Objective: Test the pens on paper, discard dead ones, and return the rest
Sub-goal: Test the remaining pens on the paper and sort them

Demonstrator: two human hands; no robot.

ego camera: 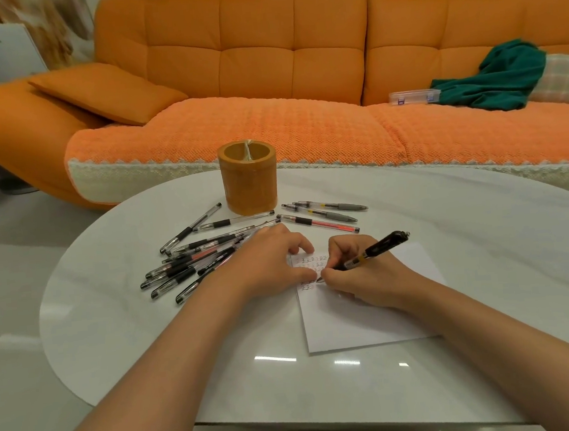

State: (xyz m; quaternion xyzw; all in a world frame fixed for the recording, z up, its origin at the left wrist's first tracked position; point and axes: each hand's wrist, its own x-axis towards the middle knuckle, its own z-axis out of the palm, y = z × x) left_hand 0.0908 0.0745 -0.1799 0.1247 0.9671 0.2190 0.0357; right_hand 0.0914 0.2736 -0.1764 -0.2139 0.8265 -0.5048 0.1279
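Head camera: my right hand (pixel 357 277) grasps a black pen (pixel 375 250), tip on the paper (pixel 354 322). My left hand (pixel 267 265), grasping nothing, presses the sheet's corner. Loose pens (pixel 197 260) lie beside the orange holder (pixel 249 177).

I see an orange sofa (pixel 262 55), a dark green cloth (pixel 498 79) on it, an amber-brown pen holder (pixel 249 178), a white table (pixel 148 330) and white paper (pixel 354 319) with dark scribbles.
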